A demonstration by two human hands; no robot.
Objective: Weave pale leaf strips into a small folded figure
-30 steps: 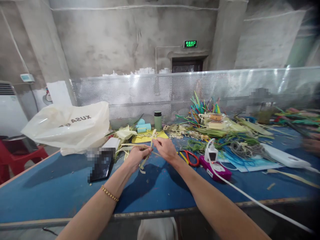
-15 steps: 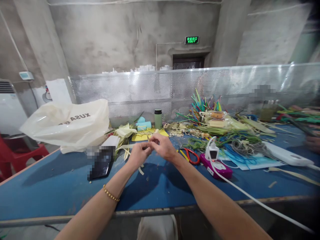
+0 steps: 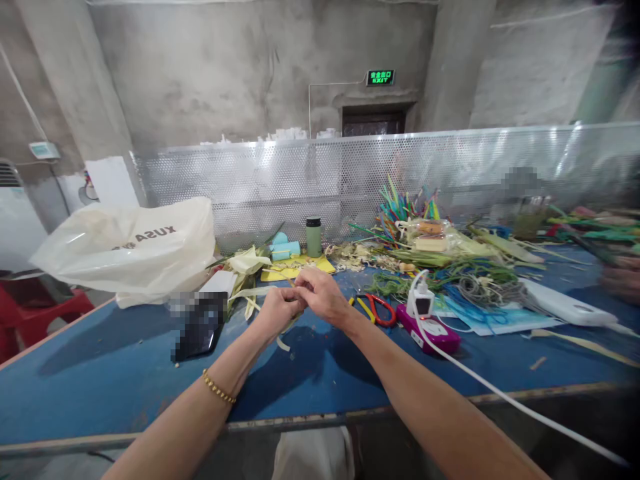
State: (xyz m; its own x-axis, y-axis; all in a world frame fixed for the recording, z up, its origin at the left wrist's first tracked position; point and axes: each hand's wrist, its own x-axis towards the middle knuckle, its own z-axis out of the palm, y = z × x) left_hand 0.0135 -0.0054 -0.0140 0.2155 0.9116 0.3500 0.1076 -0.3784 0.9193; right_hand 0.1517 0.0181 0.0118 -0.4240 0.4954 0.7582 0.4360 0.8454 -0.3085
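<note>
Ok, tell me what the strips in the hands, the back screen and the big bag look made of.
Strips: pale, flat, matte, limp; probably dried leaf or straw. Screen: shiny perforated sheet metal, by its glare and holes. Bag: thin cream plastic, glossy and crumpled.

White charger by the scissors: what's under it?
The white charger stands on a magenta power block, which lies flat on the blue table. The part of the block's top face directly beneath the charger is covered, so the socket there cannot be seen.
</note>
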